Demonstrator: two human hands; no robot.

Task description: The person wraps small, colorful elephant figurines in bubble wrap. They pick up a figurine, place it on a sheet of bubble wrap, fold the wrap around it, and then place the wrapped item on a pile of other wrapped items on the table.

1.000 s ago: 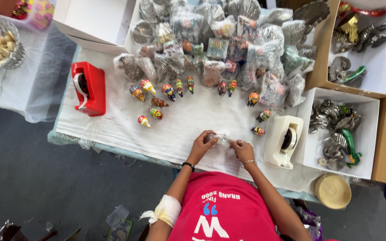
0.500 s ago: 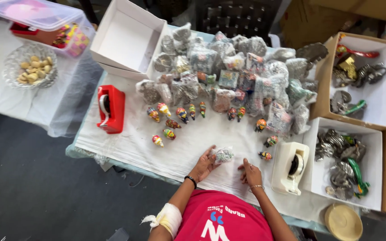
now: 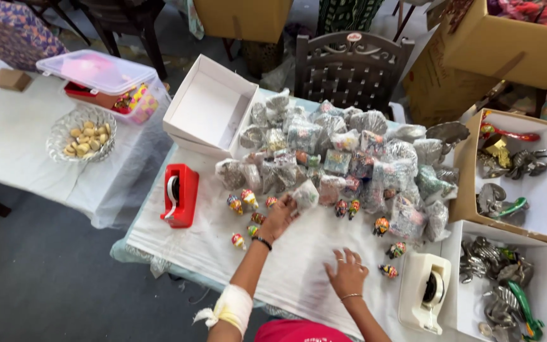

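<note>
Now, log by size, all places relative to the white tape dispenser (image 3: 427, 290).

Table (image 3: 299, 266): white cloth; you stand at its near edge, the dispenser at your right.

Change: a second ago both your hands met over one small wrapped packet close in front of you, left of the dispenser. Now they have parted and the packet has gone up-left toward the pile. Judgement: the wrapping step on this piece looks finished and it is being set with the others.

Wrapped pile (image 3: 343, 158): clear-wrapped bundles, above and left of the dispenser.

Left hand (image 3: 280, 218): reached well up-left of the dispenser; fingers closed around the wrapped packet (image 3: 305, 195), at the pile's near edge.

Right hand (image 3: 347, 273): just left of the dispenser, palm down on the cloth, fingers spread wide, holding nothing.

Painted figures (image 3: 248, 201): loose, unwrapped, in a row left of the dispenser below the pile.
</note>
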